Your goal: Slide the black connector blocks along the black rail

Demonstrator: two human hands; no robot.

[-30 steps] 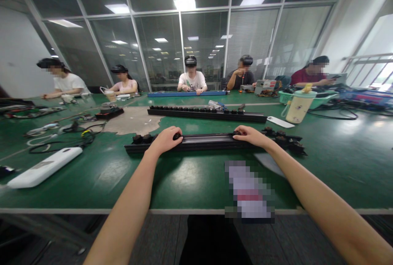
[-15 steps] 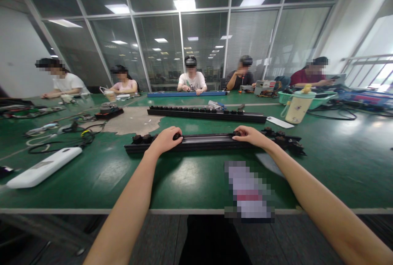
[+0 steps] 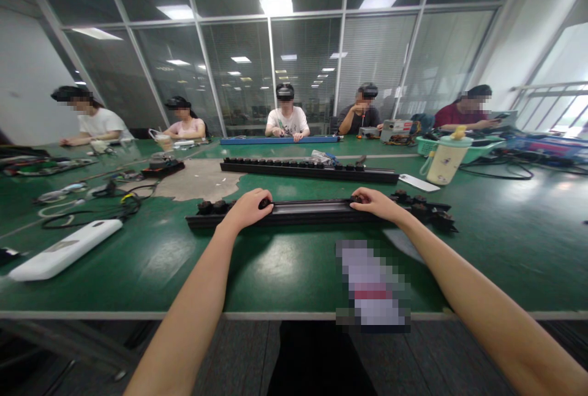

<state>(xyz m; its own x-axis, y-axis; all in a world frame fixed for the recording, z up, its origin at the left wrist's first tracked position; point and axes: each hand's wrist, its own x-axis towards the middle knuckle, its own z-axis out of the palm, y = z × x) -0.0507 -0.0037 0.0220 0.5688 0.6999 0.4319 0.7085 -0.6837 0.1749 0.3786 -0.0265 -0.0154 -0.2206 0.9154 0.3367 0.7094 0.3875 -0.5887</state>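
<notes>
A long black rail (image 3: 307, 211) lies crosswise on the green table in front of me, its grey channel bare between my hands. My left hand (image 3: 248, 207) curls over the rail's left half, its fingers closed on a small black roller-like part (image 3: 264, 203). Toward the right, my right hand (image 3: 374, 205) pinches another dark part of like look (image 3: 357, 199) at the rail's top. More black parts (image 3: 206, 207) sit at the left end. Several others (image 3: 420, 201) lie around the right end, partly behind my right wrist. The undersides of both gripped parts are hidden.
A second black rail (image 3: 307, 171) with a row of black parts lies farther back. A white phone-like object (image 3: 68, 250) and cables (image 3: 131, 203) are at left. A blurred phone (image 3: 372, 286) lies near the front edge; a cream cup (image 3: 448, 160) stands right. Several people sit opposite.
My right hand shifts very slightly to the right with the part in its fingers. My left hand and the rail stay in place.
</notes>
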